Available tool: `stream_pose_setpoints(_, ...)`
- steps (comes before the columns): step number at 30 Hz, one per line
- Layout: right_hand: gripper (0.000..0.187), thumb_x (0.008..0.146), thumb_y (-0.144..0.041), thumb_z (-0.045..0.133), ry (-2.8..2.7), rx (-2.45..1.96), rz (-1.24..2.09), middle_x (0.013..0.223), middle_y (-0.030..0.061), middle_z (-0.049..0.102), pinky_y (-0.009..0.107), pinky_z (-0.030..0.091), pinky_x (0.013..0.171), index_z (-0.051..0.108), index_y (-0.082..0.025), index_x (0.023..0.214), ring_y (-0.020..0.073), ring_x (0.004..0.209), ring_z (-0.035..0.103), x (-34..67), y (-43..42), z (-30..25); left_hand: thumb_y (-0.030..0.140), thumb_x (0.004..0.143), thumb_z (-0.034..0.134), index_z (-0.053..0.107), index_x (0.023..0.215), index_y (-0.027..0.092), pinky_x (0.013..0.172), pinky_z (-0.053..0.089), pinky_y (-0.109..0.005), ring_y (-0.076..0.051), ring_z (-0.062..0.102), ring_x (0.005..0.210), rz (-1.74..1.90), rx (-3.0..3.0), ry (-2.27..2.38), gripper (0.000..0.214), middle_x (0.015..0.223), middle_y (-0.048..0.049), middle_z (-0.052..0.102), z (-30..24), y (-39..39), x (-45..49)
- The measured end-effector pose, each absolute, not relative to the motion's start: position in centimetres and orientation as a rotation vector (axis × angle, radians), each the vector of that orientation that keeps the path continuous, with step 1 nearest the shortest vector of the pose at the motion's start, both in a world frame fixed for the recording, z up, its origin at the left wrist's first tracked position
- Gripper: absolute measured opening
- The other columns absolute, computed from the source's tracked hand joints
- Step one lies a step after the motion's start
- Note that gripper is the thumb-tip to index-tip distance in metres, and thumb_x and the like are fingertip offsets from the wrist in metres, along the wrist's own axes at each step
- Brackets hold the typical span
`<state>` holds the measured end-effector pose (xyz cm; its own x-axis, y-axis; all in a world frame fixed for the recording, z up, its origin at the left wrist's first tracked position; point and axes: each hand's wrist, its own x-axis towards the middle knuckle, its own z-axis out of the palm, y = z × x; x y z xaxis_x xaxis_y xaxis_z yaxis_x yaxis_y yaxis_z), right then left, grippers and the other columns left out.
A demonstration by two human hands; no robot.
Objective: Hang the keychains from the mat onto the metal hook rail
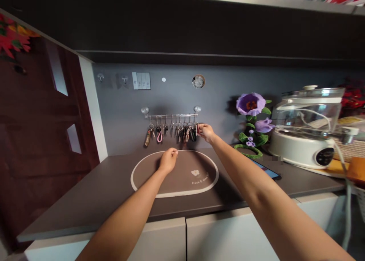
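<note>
At R end of hook rack (pixel 171 115), my R hand (pixel 206 132) is by hanging keys (pixel 187 134), can't tell if gripping; L hand (pixel 168 160) curled over mat (pixel 148 175), grip unclear.

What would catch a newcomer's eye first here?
Probably the big purple flower, standing right of centre beside a white appliance with a clear upper part. Next, the row of keys and fobs hanging from a rail on the grey wall, the right hand at its right end. Lower down, the left hand shows against an oval mat.
</note>
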<state>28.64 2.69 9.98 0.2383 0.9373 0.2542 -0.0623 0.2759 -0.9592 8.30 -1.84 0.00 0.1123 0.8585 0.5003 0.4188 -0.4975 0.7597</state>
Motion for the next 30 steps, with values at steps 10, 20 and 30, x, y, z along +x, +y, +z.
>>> stream_pose_setpoints(10, 0.039, 0.068, -0.029, 0.054, -1.216, -1.036, 0.702, 0.083, 0.0008, 0.054, 0.026, 0.040, 0.069, 0.047, -0.023, 0.105, 0.0122, 0.075, 0.049, 25.4, -2.6, 7.8, 0.024, 0.070, 0.059, 0.019, 0.136, 0.018, 0.065, 0.041, -0.023, -0.009, 0.051, 0.061, 1.404, 1.794, 1.092, 0.077, 0.075, 0.0005, 0.057, 3.5, -5.1, 7.4)
stream_pose_setpoints(20, 0.092, 0.073, -0.031, 0.054, -1.784, -0.822, 0.583, 0.074, -0.0021, 0.048, 0.028, 0.041, 0.070, -0.013, -0.025, 0.137, 0.0124, 0.065, 0.043, 22.4, -11.8, 3.7, 0.016, 0.069, 0.055, -0.010, 0.137, 0.022, 0.071, 0.039, -0.022, -0.007, 0.047, 0.063, 1.321, 2.225, 0.892, 0.094, 0.069, 0.0066, 0.050, 3.6, -11.1, 1.8)
stream_pose_setpoints(30, 0.094, 0.075, -0.028, 0.052, -1.905, -0.775, 0.523, 0.072, -0.0031, 0.047, 0.028, 0.042, 0.071, -0.020, -0.022, 0.135, 0.0116, 0.067, 0.047, 22.5, -12.9, 1.8, 0.016, 0.069, 0.059, -0.022, 0.133, 0.025, 0.065, 0.040, -0.021, -0.006, 0.047, 0.061, 1.213, 2.108, 0.821, 0.104, 0.070, 0.0073, 0.050, 0.9, -11.7, -0.1)
